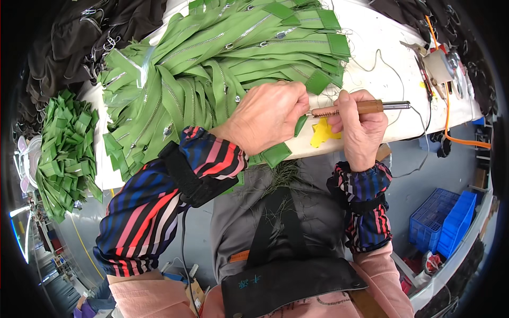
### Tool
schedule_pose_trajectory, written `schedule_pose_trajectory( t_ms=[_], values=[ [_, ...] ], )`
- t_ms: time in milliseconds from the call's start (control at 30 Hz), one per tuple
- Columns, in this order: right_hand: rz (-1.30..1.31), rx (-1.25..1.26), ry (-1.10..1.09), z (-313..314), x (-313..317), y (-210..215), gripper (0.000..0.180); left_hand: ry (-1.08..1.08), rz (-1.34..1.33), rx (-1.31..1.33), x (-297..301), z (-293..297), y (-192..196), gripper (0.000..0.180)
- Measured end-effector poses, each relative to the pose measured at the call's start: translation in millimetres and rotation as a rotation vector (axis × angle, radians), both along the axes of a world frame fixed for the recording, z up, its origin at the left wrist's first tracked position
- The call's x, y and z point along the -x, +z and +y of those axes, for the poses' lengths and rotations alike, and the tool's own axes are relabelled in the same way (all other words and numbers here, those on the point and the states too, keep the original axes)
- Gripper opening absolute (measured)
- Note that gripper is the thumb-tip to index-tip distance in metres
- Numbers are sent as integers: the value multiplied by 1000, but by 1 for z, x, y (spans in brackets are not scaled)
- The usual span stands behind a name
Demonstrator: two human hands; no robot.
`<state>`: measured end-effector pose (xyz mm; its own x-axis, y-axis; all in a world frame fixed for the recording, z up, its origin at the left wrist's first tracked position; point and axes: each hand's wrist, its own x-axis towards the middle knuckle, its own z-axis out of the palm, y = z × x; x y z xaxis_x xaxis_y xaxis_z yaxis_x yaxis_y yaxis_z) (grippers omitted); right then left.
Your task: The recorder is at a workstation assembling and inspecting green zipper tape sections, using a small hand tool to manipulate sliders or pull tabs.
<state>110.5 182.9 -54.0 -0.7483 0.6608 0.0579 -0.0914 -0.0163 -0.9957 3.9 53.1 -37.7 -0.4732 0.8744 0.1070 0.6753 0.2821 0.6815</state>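
My left hand [268,117] is closed in a pinch at the table's near edge, on the green tab end [300,126] of a zipper; most of that zipper is hidden under the hand. My right hand [361,127] grips a corded, soldering-iron-like pen [370,107] with a wooden handle and a coil near its tip. The tip points left, close to my left fingertips; whether it touches the zipper I cannot tell. A large heap of green zippers [207,58] with silver teeth covers the table beyond my left hand. Another green tab [276,154] hangs over the edge below it.
On the white table [379,32] lie a yellow piece [322,133], loose threads and, at the right, several hand tools [424,66]. An orange cable [449,114] runs there. Green bundles [66,153] hang at left, dark garments [58,47] behind. Blue crates [442,220] stand lower right. Thread scraps [283,177] cover my lap.
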Motion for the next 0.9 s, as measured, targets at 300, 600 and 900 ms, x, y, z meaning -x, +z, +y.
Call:
schedule_pose_trajectory(
  t_ms=[300,600,900],
  values=[
    [-9,-33,-4,1,0,-2,15,4,14,-3,0,1,-3,12],
    [-15,-43,12,1,0,-2,14,2,26,7,1,1,-3,12],
    [243,223,-153,8,-5,-5,18,-388,-142,118,-24,-27,22,18]
  ],
)
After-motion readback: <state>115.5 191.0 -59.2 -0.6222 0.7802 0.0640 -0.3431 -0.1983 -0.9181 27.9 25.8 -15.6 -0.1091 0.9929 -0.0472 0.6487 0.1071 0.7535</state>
